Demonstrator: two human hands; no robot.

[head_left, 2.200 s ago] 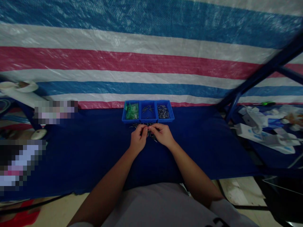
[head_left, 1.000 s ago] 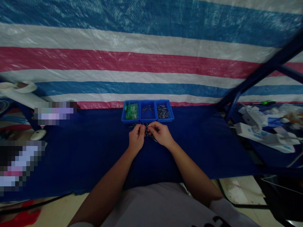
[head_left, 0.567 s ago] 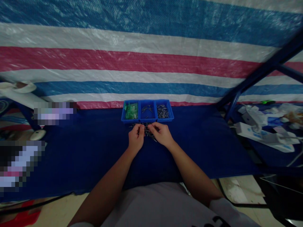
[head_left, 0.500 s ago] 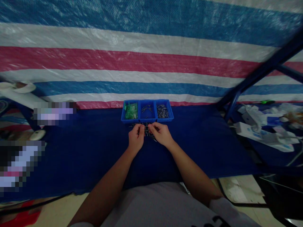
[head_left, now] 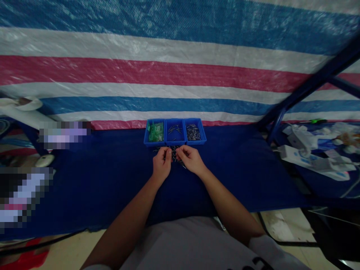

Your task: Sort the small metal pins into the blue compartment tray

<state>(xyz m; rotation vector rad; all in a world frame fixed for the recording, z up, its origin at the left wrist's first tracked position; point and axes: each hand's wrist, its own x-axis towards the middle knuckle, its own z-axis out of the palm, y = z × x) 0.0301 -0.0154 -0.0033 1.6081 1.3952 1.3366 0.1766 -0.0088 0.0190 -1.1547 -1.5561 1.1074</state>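
My left hand [head_left: 162,159] and my right hand [head_left: 190,157] are close together, each closed in a pinch. A thin, screw-like metal piece [head_left: 173,151] spans the short gap between my fingertips; its ends are hidden by the fingers. Beneath both hands, a loose pile of similar thin metal pieces [head_left: 176,159] lies on the blue table surface [head_left: 118,172]. Just beyond stand three joined blue bins. In the left bin [head_left: 146,139] are green-tinted plastic bags [head_left: 156,132]. A few thin metal pieces lie in the middle bin [head_left: 176,142], and many fill the right bin [head_left: 202,135].
A striped plastic sheet [head_left: 168,73] hangs behind the table. Blue metal bars [head_left: 298,88] slant up at the right. Beyond them, white boxes [head_left: 312,163] and plastic wrapping clutter another surface. A white tubular object [head_left: 22,112] and blurred-out items are at the left.
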